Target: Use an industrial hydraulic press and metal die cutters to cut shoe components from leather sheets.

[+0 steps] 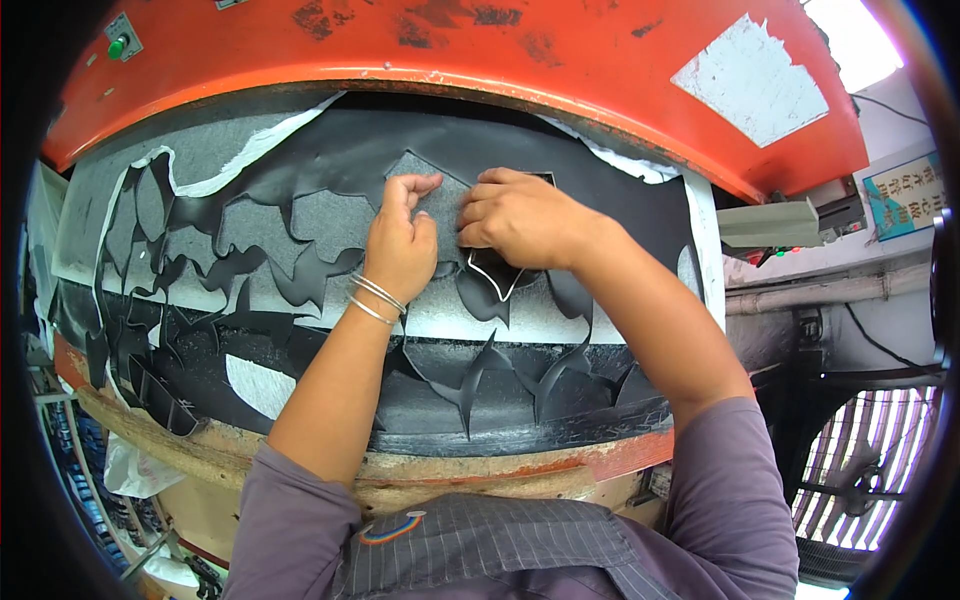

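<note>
My right hand (pixel 520 217) is closed on a cutting die (pixel 488 274), a thin metal outline with a bright edge that comes to a point toward me. The die stands on a black leather-like sheet (pixel 440 128); much of it is hidden under the hand. Left of it, my left hand (pixel 403 240) hovers over a grey cut-out gap, index finger bent and thumb apart, with nothing visible between them. Two silver bangles circle the left wrist. Several curved gaps in the sheet show a grey surface below.
An orange machine beam (pixel 450 50) with a green button (pixel 118 47) spans the far side. Ragged black offcut strips (pixel 465 385) hang over the near edge, above a worn wooden ledge (pixel 480 478). A fan (pixel 865 490) stands at the right.
</note>
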A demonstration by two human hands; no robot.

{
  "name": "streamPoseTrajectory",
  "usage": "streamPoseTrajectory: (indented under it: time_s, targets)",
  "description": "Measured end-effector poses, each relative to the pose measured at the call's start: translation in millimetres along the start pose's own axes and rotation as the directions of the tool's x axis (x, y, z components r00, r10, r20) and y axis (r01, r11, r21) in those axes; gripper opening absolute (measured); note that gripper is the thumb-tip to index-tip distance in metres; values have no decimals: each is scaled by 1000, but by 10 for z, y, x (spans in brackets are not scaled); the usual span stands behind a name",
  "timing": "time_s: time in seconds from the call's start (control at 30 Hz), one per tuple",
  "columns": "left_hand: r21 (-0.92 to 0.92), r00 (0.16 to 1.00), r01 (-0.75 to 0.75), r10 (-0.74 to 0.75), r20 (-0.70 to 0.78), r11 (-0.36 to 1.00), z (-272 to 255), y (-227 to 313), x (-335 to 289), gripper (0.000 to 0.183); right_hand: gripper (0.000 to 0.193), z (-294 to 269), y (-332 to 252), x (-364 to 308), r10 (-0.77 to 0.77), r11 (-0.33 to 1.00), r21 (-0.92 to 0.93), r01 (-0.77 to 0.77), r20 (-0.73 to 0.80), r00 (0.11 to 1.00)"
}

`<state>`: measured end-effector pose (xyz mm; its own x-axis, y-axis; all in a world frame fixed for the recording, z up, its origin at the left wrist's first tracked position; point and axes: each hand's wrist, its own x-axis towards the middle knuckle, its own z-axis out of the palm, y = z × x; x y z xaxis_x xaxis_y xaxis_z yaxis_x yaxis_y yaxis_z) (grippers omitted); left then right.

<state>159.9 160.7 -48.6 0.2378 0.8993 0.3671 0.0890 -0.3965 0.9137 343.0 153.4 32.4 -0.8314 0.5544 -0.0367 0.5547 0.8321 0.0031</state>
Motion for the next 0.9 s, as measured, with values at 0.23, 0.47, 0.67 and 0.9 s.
streamPoseTrajectory:
  time_s: [0.23, 0.47, 0.67, 0.9]
  targets:
    - [-53, 995, 97, -97, 2, 994, -90, 48, -109, 26, 15, -164, 117, -565, 747, 661, 219, -717, -111, 655]
    - [92, 991, 38, -50, 128, 995, -69, 76, -253, 21, 21, 204, -366, -554, 980, -54, 671, -740, 177, 89]
    - [274, 983, -118, 73, 169, 955, -61, 109, -319, 23, 20, 210, -405, -470, 982, -115, 757, -644, 182, 39]
    - [416, 972, -159, 70, 223, 895, -88, 100, -221, 36, 84, 397, -470, -833, 887, 379, 648, -660, -51, 459]
